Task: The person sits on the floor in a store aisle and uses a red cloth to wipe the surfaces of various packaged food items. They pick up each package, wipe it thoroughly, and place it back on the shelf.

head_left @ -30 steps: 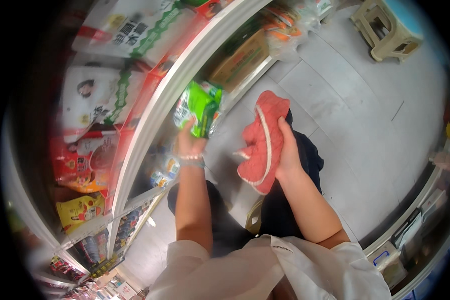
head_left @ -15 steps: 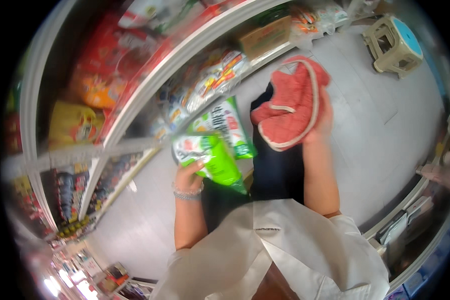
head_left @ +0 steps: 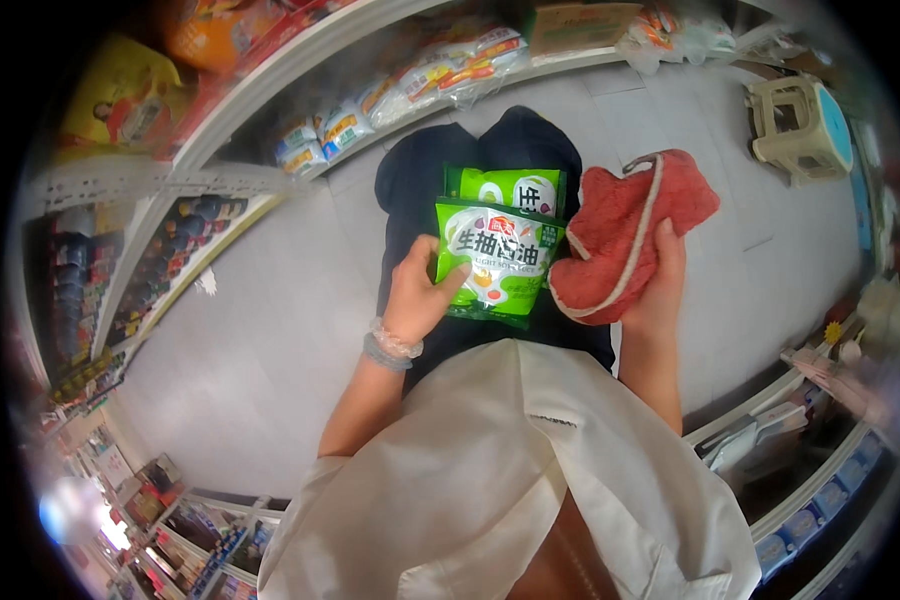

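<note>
My left hand grips the left edge of a soft green and white sauce pouch, thumb on its front. A second, similar green pouch lies behind it, partly covered, over the dark trousers on my legs. Whether my left fingers also reach the second pouch is hidden. To the right, my right hand is closed round a bunched red cloth with pale edging. The cloth's left side comes right up against the pouches.
Shelving curves along the left and far side, with bagged goods on its bottom shelf and bottles farther left. A beige stool with a blue top stands on the floor at the far right. Another shelf runs along the near right.
My left hand has brought the pouches rightward from beside the shelf to over my legs, fronts now facing up. My right hand has moved the red cloth slightly right and down.
</note>
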`<move>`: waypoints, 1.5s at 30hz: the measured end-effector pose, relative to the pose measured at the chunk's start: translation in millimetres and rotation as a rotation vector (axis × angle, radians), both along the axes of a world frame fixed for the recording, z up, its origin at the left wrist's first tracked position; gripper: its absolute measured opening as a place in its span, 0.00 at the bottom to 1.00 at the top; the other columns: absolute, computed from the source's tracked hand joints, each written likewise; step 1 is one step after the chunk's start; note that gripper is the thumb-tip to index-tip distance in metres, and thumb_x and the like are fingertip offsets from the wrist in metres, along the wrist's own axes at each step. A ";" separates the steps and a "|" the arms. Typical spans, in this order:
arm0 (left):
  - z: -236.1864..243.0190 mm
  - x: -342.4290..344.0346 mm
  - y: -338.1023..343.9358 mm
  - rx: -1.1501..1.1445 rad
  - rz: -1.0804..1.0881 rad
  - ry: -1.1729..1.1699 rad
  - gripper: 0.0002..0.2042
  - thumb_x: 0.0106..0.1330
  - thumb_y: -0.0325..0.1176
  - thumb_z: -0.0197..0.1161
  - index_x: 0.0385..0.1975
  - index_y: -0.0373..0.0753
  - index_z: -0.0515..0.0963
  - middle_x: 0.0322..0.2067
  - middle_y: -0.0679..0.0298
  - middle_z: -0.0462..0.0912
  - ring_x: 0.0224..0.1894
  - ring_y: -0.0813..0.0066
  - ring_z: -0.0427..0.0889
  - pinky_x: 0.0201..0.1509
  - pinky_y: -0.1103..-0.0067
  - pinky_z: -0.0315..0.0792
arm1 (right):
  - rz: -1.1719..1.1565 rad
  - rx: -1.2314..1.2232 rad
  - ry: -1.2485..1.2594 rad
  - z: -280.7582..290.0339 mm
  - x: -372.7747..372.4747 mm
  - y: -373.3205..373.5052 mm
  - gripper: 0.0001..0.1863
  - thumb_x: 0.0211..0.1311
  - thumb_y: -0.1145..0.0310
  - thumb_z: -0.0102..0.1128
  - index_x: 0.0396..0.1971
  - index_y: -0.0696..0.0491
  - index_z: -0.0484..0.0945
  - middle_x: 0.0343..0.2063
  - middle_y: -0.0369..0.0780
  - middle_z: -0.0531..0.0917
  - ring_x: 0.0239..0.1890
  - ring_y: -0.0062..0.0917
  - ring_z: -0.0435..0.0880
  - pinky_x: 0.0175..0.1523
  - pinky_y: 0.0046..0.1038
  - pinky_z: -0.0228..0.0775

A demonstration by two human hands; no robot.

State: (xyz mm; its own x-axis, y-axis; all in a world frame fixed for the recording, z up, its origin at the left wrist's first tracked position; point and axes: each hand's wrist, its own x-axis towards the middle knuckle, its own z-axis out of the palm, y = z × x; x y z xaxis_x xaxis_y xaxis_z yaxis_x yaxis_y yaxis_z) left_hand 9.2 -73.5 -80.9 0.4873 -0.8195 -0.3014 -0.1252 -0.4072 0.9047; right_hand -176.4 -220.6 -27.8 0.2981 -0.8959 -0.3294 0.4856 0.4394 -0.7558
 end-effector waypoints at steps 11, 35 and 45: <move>25.2 3.4 11.3 -0.115 -0.011 -0.085 0.07 0.52 0.27 0.57 0.31 0.33 0.74 0.34 0.59 0.74 0.36 0.69 0.73 0.37 0.78 0.66 | 0.575 -1.314 0.700 -34.4 70.3 49.1 0.24 0.46 0.71 0.52 0.47 0.58 0.65 0.45 0.47 0.70 0.49 0.40 0.65 0.51 0.36 0.57; 72.2 -4.2 -5.2 -0.613 0.261 1.065 0.21 0.60 0.35 0.48 0.52 0.33 0.57 0.49 0.57 0.66 0.49 0.66 0.69 0.52 0.74 0.63 | 0.433 -1.330 0.639 19.0 89.2 15.8 0.23 0.48 0.64 0.51 0.48 0.51 0.67 0.52 0.43 0.64 0.55 0.43 0.59 0.55 0.43 0.52; 77.1 8.7 -1.9 -0.734 0.046 1.040 0.28 0.56 0.40 0.51 0.53 0.29 0.56 0.49 0.54 0.67 0.50 0.63 0.68 0.53 0.72 0.61 | 0.246 -0.078 0.039 19.2 78.0 11.6 0.21 0.61 0.61 0.39 0.51 0.56 0.62 0.47 0.40 0.70 0.46 0.25 0.70 0.50 0.24 0.62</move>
State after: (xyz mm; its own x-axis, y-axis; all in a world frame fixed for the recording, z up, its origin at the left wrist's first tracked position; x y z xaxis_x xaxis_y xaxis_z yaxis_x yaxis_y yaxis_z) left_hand 18.0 -75.4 -3.8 0.3269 -0.9441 -0.0414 0.7765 0.2434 0.5812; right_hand -98.3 -209.0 -8.5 0.4986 -0.8212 -0.2775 0.3412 0.4802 -0.8081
